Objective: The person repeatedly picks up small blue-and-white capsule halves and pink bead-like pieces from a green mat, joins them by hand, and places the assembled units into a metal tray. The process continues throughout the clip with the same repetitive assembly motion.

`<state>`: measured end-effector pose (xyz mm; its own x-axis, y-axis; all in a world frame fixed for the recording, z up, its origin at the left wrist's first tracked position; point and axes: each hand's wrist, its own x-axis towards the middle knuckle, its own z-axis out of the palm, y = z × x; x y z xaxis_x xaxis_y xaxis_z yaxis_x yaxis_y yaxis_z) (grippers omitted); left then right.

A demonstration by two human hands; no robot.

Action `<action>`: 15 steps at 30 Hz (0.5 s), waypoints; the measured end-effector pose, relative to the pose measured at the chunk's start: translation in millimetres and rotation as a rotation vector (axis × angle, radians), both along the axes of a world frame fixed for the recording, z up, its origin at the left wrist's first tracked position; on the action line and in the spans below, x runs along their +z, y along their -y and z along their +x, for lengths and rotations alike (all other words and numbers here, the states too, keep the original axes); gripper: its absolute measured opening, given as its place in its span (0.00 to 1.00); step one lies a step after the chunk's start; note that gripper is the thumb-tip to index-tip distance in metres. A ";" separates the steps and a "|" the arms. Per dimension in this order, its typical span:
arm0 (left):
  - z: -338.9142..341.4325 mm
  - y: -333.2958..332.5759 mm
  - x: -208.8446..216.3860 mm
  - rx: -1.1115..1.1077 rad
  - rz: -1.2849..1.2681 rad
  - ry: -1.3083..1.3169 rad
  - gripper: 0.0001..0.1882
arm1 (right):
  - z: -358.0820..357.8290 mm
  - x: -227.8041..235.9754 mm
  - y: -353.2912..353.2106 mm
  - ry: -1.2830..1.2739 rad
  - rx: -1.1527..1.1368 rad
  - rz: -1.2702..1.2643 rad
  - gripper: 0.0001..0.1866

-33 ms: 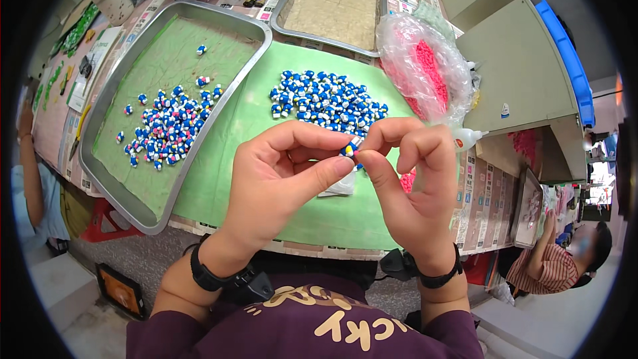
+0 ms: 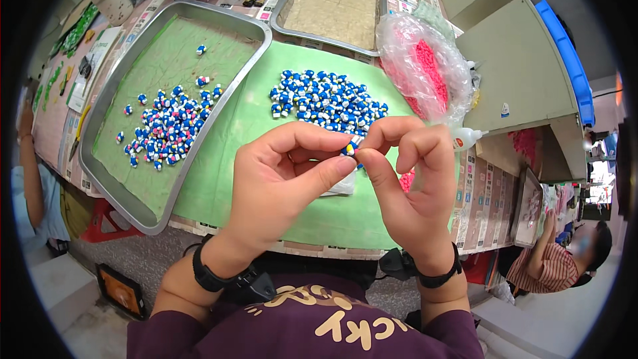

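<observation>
Between the thumb and forefinger of my left hand (image 2: 269,176) is a small blue-and-white figurine (image 2: 348,149) with a touch of yellow. My right hand (image 2: 419,183) is closed in a pinch, its fingertips meeting the figurine's right side. Whatever those fingertips hold is too small to make out. Just beyond my hands, a pile of similar blue-and-white figurines (image 2: 325,101) lies on a green sheet (image 2: 219,186). Partly hidden behind my fingers are a white pad (image 2: 342,186) and some small pink pieces (image 2: 407,181).
At left, a metal tray (image 2: 176,193) holds more figurines with pink bits. Another metal tray (image 2: 380,0) stands at the back. A clear bag (image 2: 399,40) of pink pieces and a white squeeze bottle (image 2: 465,138) are on the right. A person in a striped shirt (image 2: 545,267) sits far right.
</observation>
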<state>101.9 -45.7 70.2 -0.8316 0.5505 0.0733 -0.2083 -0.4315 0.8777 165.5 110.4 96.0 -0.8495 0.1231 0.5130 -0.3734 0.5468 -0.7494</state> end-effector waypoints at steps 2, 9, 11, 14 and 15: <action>1.4 -2.3 -2.3 0.065 -0.023 -0.145 0.10 | -2.6 -2.7 2.8 -0.019 -0.006 -0.058 0.17; -4.8 6.6 -0.9 0.012 -0.118 -0.527 0.11 | 9.7 1.9 -15.9 0.202 0.066 -0.266 0.22; -12.1 22.2 -0.2 0.123 -0.182 -0.579 0.11 | 20.7 2.0 -33.9 0.204 0.023 -0.177 0.20; -29.7 58.3 -2.7 0.399 -0.329 -0.672 0.10 | 39.8 1.2 -59.3 0.324 -0.114 -0.010 0.13; -33.3 71.5 -2.3 0.513 -0.411 -0.716 0.10 | 46.3 -6.3 -68.1 0.405 -0.138 0.058 0.11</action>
<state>68.6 -117.2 67.9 -0.8112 0.2287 0.5381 0.5615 0.0479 0.8261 211.7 178.4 89.6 -0.9614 0.2302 0.1510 0.0241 0.6167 -0.7868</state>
